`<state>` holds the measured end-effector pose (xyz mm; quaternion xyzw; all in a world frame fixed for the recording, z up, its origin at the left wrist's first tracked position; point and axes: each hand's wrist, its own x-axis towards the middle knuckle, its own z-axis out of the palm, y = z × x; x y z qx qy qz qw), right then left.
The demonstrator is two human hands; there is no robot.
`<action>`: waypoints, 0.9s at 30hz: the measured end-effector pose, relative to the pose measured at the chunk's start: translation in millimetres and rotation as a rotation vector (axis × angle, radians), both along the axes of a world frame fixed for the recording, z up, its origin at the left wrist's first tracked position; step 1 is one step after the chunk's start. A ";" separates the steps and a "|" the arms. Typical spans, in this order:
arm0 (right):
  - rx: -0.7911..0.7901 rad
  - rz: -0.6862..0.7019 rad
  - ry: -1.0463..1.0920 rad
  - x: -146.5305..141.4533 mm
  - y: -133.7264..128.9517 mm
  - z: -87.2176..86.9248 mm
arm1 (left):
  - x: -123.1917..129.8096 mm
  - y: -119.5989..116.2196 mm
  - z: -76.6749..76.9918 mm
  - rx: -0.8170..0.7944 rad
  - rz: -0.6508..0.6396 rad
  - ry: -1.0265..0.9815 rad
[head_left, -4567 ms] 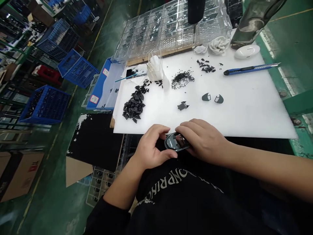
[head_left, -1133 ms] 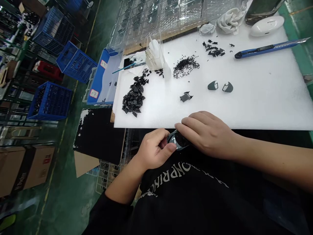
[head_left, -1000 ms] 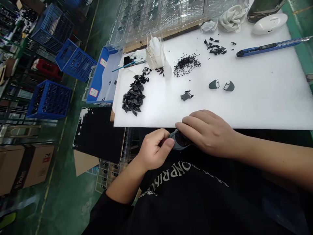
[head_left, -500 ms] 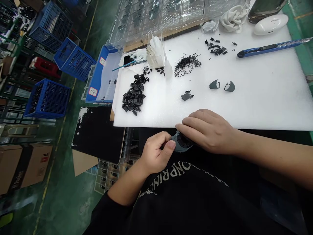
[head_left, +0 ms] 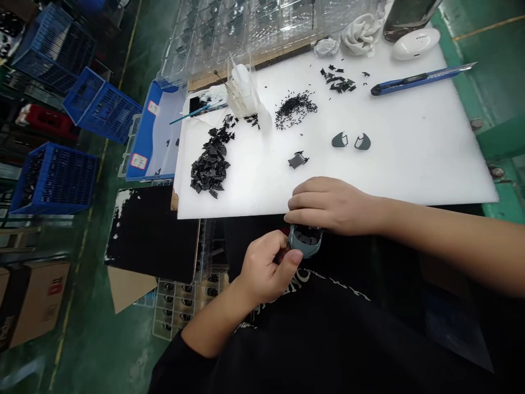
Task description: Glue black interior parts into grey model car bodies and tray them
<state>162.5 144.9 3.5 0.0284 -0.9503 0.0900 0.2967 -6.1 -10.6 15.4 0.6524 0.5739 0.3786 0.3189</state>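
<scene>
Between my hands, just below the foam sheet's front edge, is a small rounded grey plastic shell [head_left: 305, 241] with a black inner face. My left hand [head_left: 264, 271] grips its lower left side, thumb across the rim. My right hand [head_left: 328, 205] lies over its upper edge, fingers closed together. The white foam sheet [head_left: 410, 175] holds a heap of black plastic chips [head_left: 211, 161], fine black bits [head_left: 295, 109], black scraps [head_left: 338, 82], a black clip-like piece [head_left: 298, 160] and two small grey shells [head_left: 350, 141].
A blue utility knife [head_left: 410, 82], white cloth [head_left: 361, 34] and clear box with a white bottle [head_left: 241, 90] stand on the foam. Clear plastic trays [head_left: 246, 27] lie behind it. Blue crates [head_left: 53, 178] and a black board [head_left: 151, 232] are at left.
The shell has turned, its black face now upward, and sits lower, out from under my right hand. My right hand has shifted up over the foam edge. The whole view has swung slightly.
</scene>
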 end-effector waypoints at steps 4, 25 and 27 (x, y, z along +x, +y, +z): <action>-0.020 0.021 -0.029 1.7 5.3 0.1 | 5.0 -0.5 -1.8 -0.001 -0.001 -0.038; 0.130 0.027 0.005 3.2 8.6 3.7 | 22.0 -2.6 1.4 -0.342 0.157 -0.281; 0.167 0.032 -0.001 3.2 8.4 5.6 | 24.5 -0.4 3.0 -0.336 0.187 -0.255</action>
